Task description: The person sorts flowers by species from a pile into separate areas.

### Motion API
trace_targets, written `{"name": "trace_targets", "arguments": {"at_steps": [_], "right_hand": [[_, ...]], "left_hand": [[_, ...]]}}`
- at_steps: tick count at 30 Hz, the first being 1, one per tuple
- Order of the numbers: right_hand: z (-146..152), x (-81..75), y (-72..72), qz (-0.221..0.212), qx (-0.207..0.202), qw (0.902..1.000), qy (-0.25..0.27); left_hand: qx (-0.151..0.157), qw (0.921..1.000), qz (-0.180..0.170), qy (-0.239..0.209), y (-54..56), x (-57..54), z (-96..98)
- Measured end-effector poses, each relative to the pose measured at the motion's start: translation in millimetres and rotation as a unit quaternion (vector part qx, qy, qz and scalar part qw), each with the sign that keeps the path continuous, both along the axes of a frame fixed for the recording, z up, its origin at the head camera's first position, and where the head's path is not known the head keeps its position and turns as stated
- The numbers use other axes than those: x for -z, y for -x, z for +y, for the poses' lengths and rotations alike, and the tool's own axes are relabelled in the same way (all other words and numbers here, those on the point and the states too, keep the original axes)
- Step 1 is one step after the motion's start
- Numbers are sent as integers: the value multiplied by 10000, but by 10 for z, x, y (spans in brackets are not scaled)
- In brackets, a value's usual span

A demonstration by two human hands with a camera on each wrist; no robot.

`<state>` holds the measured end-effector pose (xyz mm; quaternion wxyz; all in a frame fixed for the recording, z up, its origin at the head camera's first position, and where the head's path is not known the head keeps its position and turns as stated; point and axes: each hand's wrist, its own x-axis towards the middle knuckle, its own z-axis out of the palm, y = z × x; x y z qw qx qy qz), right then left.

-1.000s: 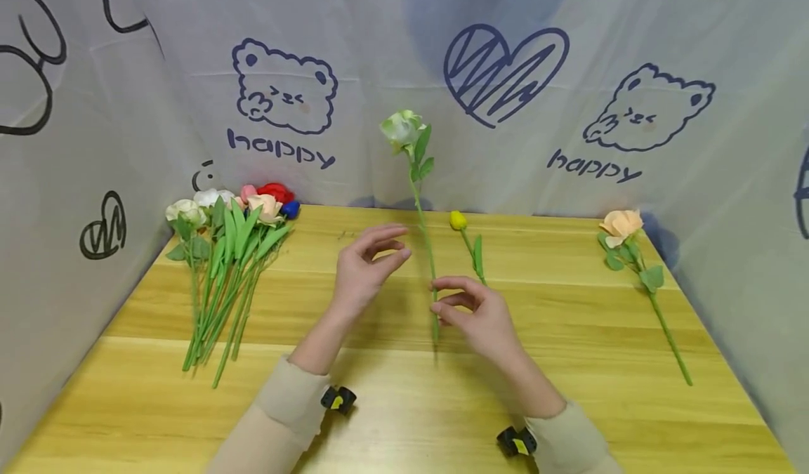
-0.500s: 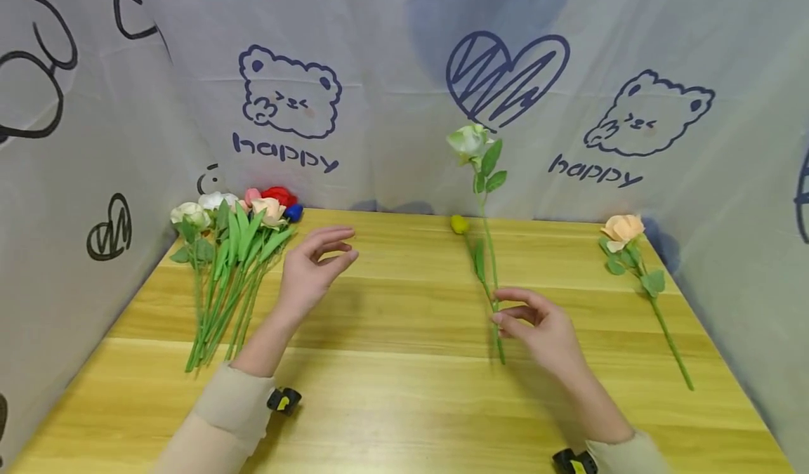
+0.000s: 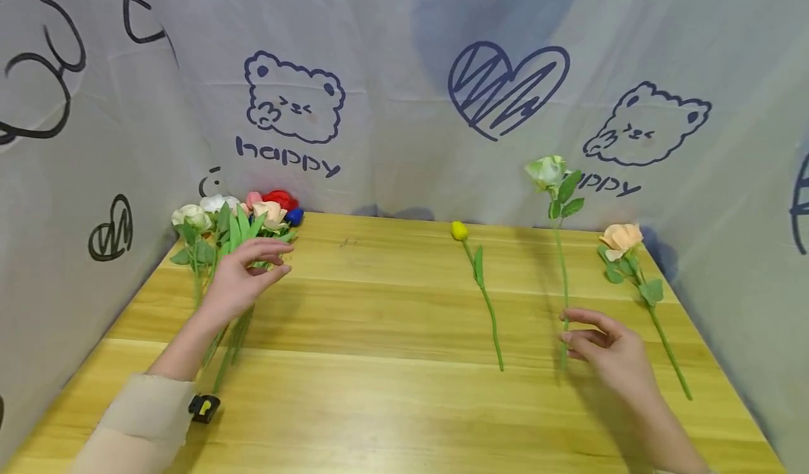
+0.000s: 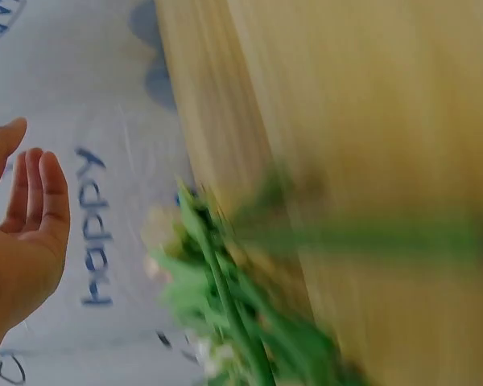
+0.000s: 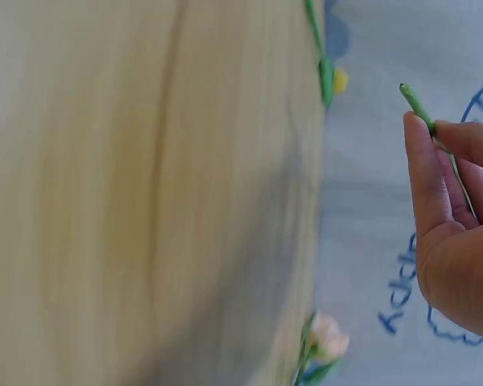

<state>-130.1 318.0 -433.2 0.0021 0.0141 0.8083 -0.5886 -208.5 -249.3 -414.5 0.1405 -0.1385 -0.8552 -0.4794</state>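
Note:
My right hand pinches the lower stem of a pale green-white artificial rose between thumb and fingertips. The rose stands nearly upright above the table, its bloom overlapping the back curtain. In the right wrist view the cut end of its stem pokes out past the fingertips. My left hand holds nothing; its fingers are loosely bent, and it hovers over the pile of artificial flowers at the left, hiding part of their stems. In the left wrist view that hand has thumb and fingers apart, with the flower pile beside it.
A yellow tulip lies on the wooden table right of its middle. Farther right lies a peach rose with a long stem. A white curtain with drawn bears and hearts closes off the back and sides.
My right hand has carried the pale rose rightward, past the yellow tulip toward the peach rose. My left hand has moved left from the middle to over the flower pile.

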Motion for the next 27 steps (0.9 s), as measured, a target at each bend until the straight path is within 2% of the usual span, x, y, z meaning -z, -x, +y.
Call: {"name": "trace_targets", "arguments": {"at_steps": [5,9,13,16,21,27], "right_hand": [[333,37,-54,-338,239,9988,-252],[574,71,-102,-520,341,9959,-658],[806,115,-120,-501,353,9937,-939],[982,145,-119,-514,312,9920,-1112],[1254,166,-85,-802,198,9875,-1339],[1430,165,24,-1129,79,9765,-1835]], "left_hand": [[11,9974,-142,712,-4,47,-322],[144,9916,-453,1200,16,92,-560],[344,9847,-738,1542,42,154,-749],[409,9799,-791,1786,66,210,-853],[508,9742,-1039,1936,103,279,-958],[635,9689,-1480,1880,108,311,-1017]]}}
